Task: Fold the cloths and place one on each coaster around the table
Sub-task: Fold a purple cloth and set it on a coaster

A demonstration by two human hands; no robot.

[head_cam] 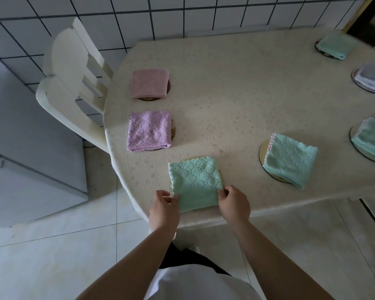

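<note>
Cloth placement at the near edge of the table (pixel 236 87). A folded green cloth (pixel 194 182) lies on a coaster (pixel 171 187) that it almost wholly covers; only a thin sliver of rim shows at the cloth's left side. Left hand (pixel 164 204) sits at the cloth's near-left corner, fingers curled, fingertips touching the edge; whether it actually pinches fabric I cannot tell. Right hand (pixel 233 202) grips the near-right corner, thumb and fingers curled onto the fabric. Judgement: a hand on each near corner lets the square be squared up and centred over the coaster without the fold opening.

Other settings, each cloth on its own coaster:
- pink cloth (pixel 148 83), far left, dark coaster rim showing at its right and near sides;
- lilac cloth (pixel 148 131), left, nearer, coaster edge showing at right;
- second green cloth (pixel 289 159), near right, turned at an angle, pale coaster visible on its left;
- green cloth with pink trim (pixel 370 139), right edge, partly cut off;
- white cloth (pixel 371 80), far right, partly cut off;
- far green cloth (pixel 333 45), far right corner, blurred.

A white chair (pixel 74 83) stands at the table's left side, pushed close.

Judgement: task is near its end; every coaster in view carries a cloth, and this last one seems to need only release. Coasters outside the view cannot be checked.
</note>
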